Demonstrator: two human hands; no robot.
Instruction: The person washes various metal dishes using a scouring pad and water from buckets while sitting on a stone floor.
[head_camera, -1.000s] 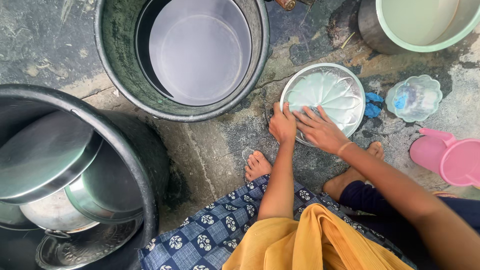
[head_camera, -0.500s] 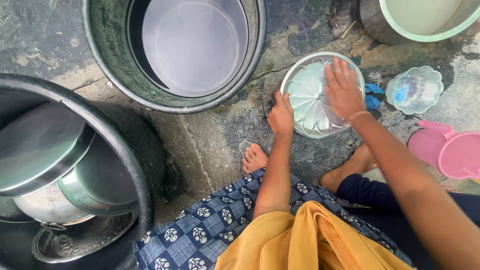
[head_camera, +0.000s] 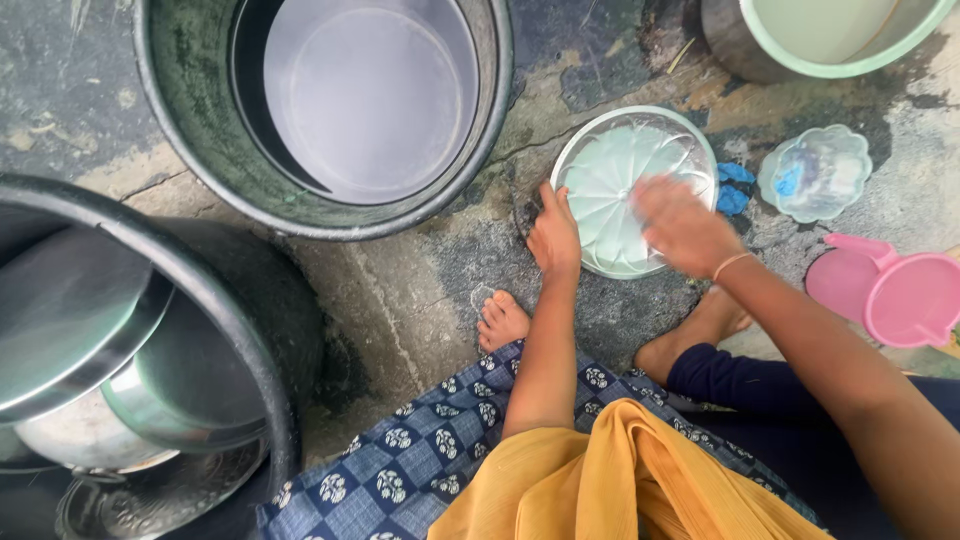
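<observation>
The round steel plate (head_camera: 625, 190) lies flat on the wet stone floor (head_camera: 420, 290), just in front of the person's bare feet, its inside coated in pale soapy film streaked like petals. The left hand (head_camera: 553, 238) clamps the plate's near-left rim, fingers curled over the edge and thumb on the outside. The right hand (head_camera: 685, 225) is a blur over the plate's right half, fingers spread and flat; whether it holds a scrubber beneath the palm cannot be told.

Risks, as I judge them: the rim is slick with soap, so a hard sweep of the right hand could spin the plate out of the left hand's pinch and send it scraping across the floor toward the blue scrap (head_camera: 733, 188) and the small clear fluted bowl (head_camera: 815, 172) just beside its right edge. The pink jug (head_camera: 890, 290) stands near the right elbow's path and could be knocked. The floor under the feet looks wet, so a shift of weight could slip.

Half a second ago the right hand lay higher, over the plate's far-right rim; now it has swept down toward the near-right side. The left hand keeps its grip at the same place, and the plate has hardly moved beside the big dark tub (head_camera: 320, 110) of water
</observation>
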